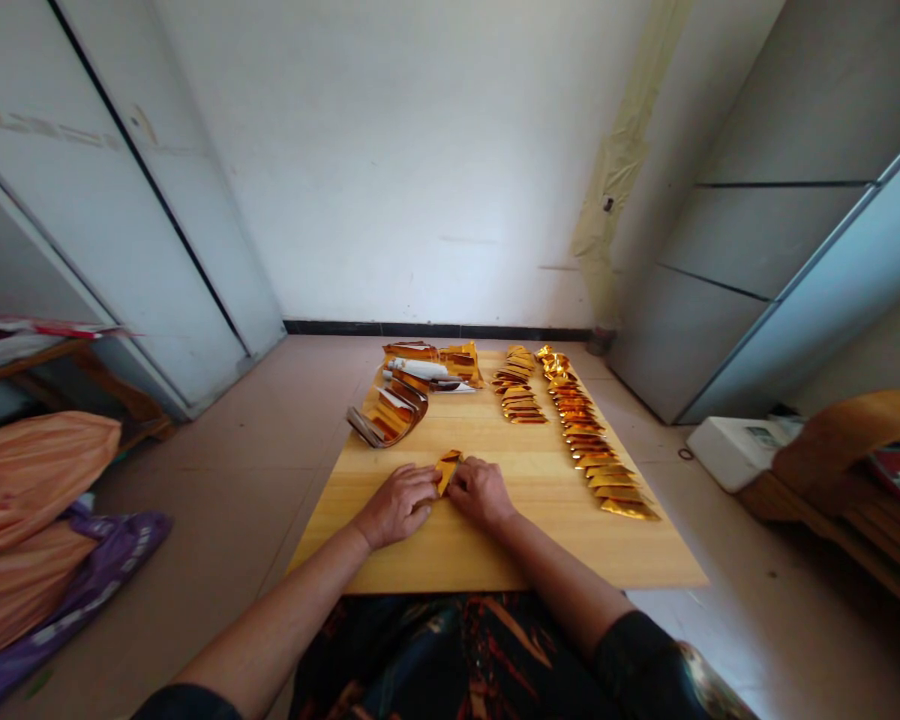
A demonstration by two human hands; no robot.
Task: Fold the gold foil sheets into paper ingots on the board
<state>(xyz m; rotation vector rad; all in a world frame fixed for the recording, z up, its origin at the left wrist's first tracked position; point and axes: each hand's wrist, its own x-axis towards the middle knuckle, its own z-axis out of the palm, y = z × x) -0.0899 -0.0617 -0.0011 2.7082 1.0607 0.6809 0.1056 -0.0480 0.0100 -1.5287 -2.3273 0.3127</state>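
My left hand and my right hand meet over a small folded piece of gold foil paper on the wooden board. Both hands pinch it, fingers curled, pressing it against the board. A curled stack of unfolded gold sheets lies just beyond my left hand. A long row of finished gold folded pieces runs down the board's right side, with a shorter row beside it.
More gold paper packs lie at the board's far edge. Orange and purple bags sit on the floor at left. A white box and wooden furniture stand at right. Grey cabinets flank both sides.
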